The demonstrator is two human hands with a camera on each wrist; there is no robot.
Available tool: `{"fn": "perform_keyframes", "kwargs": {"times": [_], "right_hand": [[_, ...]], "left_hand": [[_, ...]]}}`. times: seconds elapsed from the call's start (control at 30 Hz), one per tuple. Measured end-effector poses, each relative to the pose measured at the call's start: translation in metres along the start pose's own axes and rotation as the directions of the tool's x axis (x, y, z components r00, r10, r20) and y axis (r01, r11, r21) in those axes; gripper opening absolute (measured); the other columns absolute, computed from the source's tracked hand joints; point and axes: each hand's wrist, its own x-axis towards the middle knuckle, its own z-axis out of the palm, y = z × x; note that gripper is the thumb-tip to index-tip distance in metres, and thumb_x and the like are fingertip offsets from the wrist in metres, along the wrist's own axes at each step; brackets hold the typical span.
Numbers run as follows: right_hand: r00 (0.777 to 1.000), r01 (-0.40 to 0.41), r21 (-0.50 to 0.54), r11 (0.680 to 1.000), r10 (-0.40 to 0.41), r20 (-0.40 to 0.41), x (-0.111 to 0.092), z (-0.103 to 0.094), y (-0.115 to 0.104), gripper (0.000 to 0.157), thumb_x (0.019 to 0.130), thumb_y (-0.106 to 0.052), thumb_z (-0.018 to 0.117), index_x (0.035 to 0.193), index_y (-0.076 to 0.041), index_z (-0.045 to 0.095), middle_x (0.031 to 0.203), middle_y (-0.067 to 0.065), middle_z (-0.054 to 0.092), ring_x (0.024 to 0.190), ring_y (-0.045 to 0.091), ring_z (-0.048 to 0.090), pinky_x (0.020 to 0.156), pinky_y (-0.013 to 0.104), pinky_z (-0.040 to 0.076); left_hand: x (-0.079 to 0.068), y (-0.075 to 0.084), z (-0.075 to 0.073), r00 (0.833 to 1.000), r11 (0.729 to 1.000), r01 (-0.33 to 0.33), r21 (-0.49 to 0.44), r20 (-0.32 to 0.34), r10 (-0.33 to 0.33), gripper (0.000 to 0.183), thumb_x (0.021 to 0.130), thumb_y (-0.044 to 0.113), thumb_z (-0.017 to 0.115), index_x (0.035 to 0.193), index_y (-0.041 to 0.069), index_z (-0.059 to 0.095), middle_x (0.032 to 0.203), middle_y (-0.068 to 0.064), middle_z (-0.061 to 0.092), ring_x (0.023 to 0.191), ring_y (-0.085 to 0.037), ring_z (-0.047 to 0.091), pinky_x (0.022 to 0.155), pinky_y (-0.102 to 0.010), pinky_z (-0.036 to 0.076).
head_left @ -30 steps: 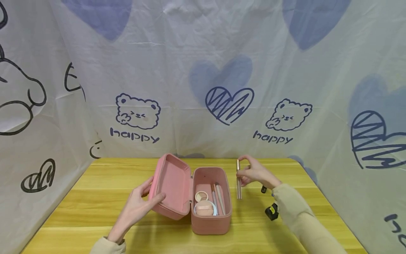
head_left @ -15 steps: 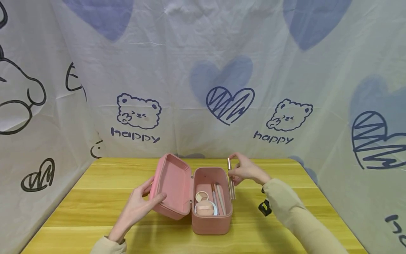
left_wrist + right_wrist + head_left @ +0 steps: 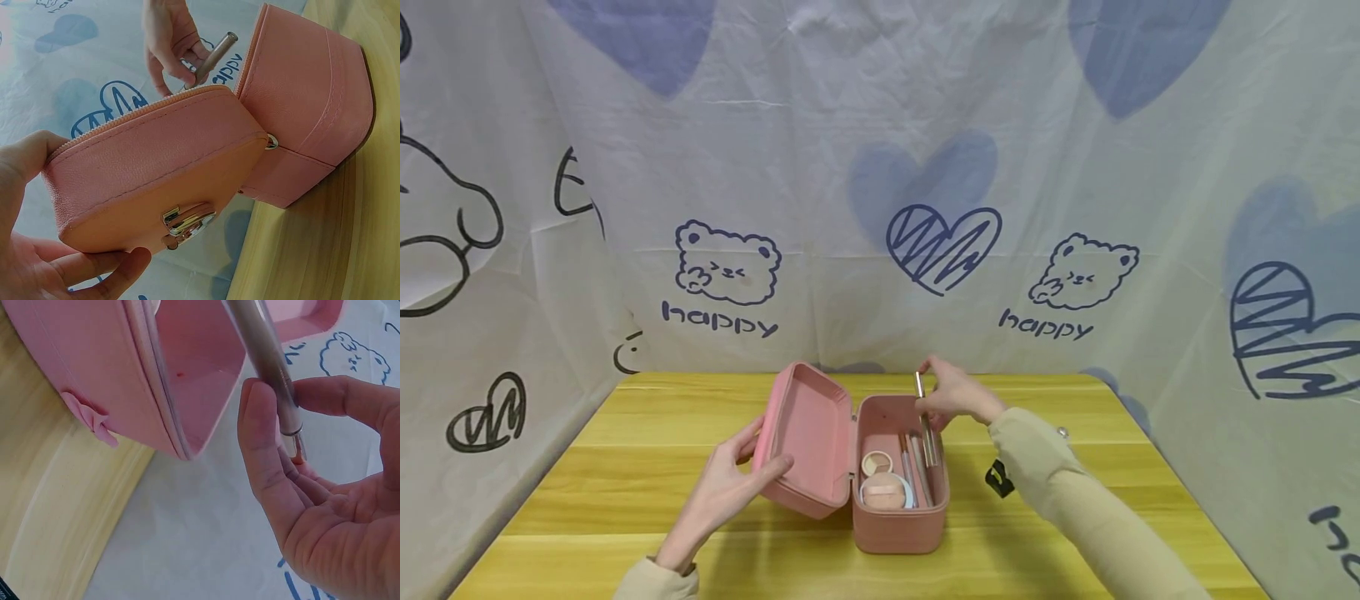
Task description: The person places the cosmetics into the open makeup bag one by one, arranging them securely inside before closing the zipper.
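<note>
A pink zip-around cosmetic case (image 3: 898, 533) stands on the wooden table, its lid (image 3: 812, 442) swung out to the left. My left hand (image 3: 730, 477) grips the lid's outer end, thumb on the zip edge and fingers underneath in the left wrist view. With thumb and fingertips, my right hand (image 3: 958, 393) pinches a slim brownish cosmetic tube (image 3: 265, 353) near its upper end. That tube slants down over the case's right side, its lower end overlapping the opening in the head view. Inside lie two brushes (image 3: 921, 468), a powder puff (image 3: 883, 490) and a small round palette (image 3: 876, 462).
Around the case spreads the wooden table (image 3: 625, 467), backed by a white printed cloth (image 3: 820, 167). A black item (image 3: 1000, 479) shows beside the right sleeve, and a small shiny round thing (image 3: 1062, 432) on its other side. A metal fitting (image 3: 187, 224) sits on the lid.
My right hand has carried the tube leftward from beside the case to over its right side. The black item shifted left along with the sleeve. My left hand and the lid stayed still.
</note>
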Motion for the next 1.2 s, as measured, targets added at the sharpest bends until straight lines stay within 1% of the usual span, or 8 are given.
{"fn": "perform_keyframes", "kwargs": {"times": [0.3, 0.47, 0.6, 0.67, 0.77, 0.9, 1.07, 1.2], "right_hand": [[1.0, -0.007, -0.147, 0.989, 0.007, -0.001, 0.016, 0.014, -0.007, 0.053, 0.084, 0.001, 0.068, 0.131, 0.001, 0.041, 0.079, 0.012, 0.061, 0.062, 0.023, 0.066, 0.064, 0.036, 0.061], [1.0, -0.023, -0.276, 0.961, 0.021, -0.009, 0.024, 0.023, -0.015, 0.056, 0.083, -0.005, 0.073, 0.13, 0.001, 0.044, 0.093, 0.014, 0.063, 0.072, 0.019, 0.061, 0.067, 0.03, 0.057], [0.999, -0.029, -0.312, 0.95, 0.034, 0.012, 0.03, 0.031, -0.025, 0.057, 0.08, -0.002, 0.073, 0.128, 0.003, 0.044, 0.1, 0.018, 0.065, 0.072, 0.021, 0.064, 0.068, 0.03, 0.058], [0.998, -0.045, -0.317, 0.947, 0.057, 0.029, 0.032, 0.035, -0.029, 0.065, 0.079, 0.0, 0.071, 0.135, 0.006, 0.038, 0.099, 0.02, 0.066, 0.067, 0.021, 0.063, 0.065, 0.03, 0.057], [0.986, -0.116, -0.268, 0.956, 0.143, 0.082, 0.035, 0.043, -0.031, 0.086, 0.081, 0.007, 0.062, 0.154, 0.007, 0.016, 0.093, 0.024, 0.069, 0.054, 0.019, 0.058, 0.054, 0.029, 0.054], [0.962, -0.197, -0.272, 0.942, 0.24, 0.132, 0.038, 0.051, -0.032, 0.097, 0.087, 0.011, 0.053, 0.159, 0.001, -0.01, 0.083, 0.027, 0.071, 0.04, 0.016, 0.051, 0.041, 0.026, 0.046], [0.957, -0.218, -0.29, 0.932, 0.263, 0.123, 0.038, 0.054, -0.03, 0.094, 0.088, 0.012, 0.053, 0.159, 0.001, -0.008, 0.095, 0.03, 0.071, 0.041, 0.017, 0.05, 0.04, 0.025, 0.043], [0.969, -0.193, -0.36, 0.913, 0.235, 0.076, 0.04, 0.055, -0.025, 0.088, 0.089, 0.006, 0.058, 0.159, 0.003, 0.005, 0.107, 0.03, 0.068, 0.048, 0.018, 0.052, 0.041, 0.025, 0.043]], "left_hand": [[0.0, 0.0, 0.0, 1.0, 1.0, -0.009, -0.002, 0.004, 0.009, 0.079, 0.093, 0.027, 0.071, 0.157, 0.001, 0.031, 0.138, -0.022, 0.062, 0.119, -0.031, 0.067, 0.103, -0.045, 0.049], [0.0, 0.0, 0.0, 1.0, 1.0, -0.017, 0.007, 0.003, 0.017, 0.079, 0.093, 0.028, 0.071, 0.157, 0.002, 0.031, 0.139, -0.022, 0.061, 0.122, -0.032, 0.065, 0.107, -0.052, 0.047], [0.0, 0.001, -0.001, 1.0, 1.0, -0.018, 0.013, 0.001, 0.018, 0.08, 0.093, 0.028, 0.07, 0.157, 0.002, 0.03, 0.14, -0.021, 0.061, 0.124, -0.033, 0.064, 0.108, -0.053, 0.046], [0.0, 0.001, -0.001, 1.0, 1.0, -0.013, 0.015, 0.004, 0.013, 0.08, 0.093, 0.028, 0.07, 0.157, 0.002, 0.03, 0.14, -0.021, 0.061, 0.125, -0.033, 0.063, 0.109, -0.052, 0.045], [-0.001, 0.002, -0.001, 1.0, 1.0, -0.007, 0.019, 0.006, 0.007, 0.08, 0.093, 0.029, 0.07, 0.157, 0.003, 0.03, 0.141, -0.02, 0.061, 0.125, -0.032, 0.063, 0.109, -0.052, 0.045], [-0.001, 0.002, -0.001, 1.0, 1.0, -0.006, 0.017, 0.006, 0.006, 0.08, 0.093, 0.029, 0.071, 0.157, 0.003, 0.03, 0.141, -0.021, 0.061, 0.124, -0.032, 0.064, 0.109, -0.053, 0.045], [-0.001, 0.001, -0.001, 1.0, 1.0, -0.009, 0.023, 0.003, 0.009, 0.081, 0.093, 0.029, 0.071, 0.157, 0.002, 0.03, 0.141, -0.021, 0.06, 0.123, -0.032, 0.065, 0.108, -0.054, 0.046], [-0.001, 0.0, -0.001, 1.0, 1.0, -0.013, 0.027, -0.001, 0.013, 0.081, 0.093, 0.029, 0.071, 0.157, 0.002, 0.031, 0.14, -0.021, 0.061, 0.123, -0.033, 0.064, 0.108, -0.054, 0.046]]}}
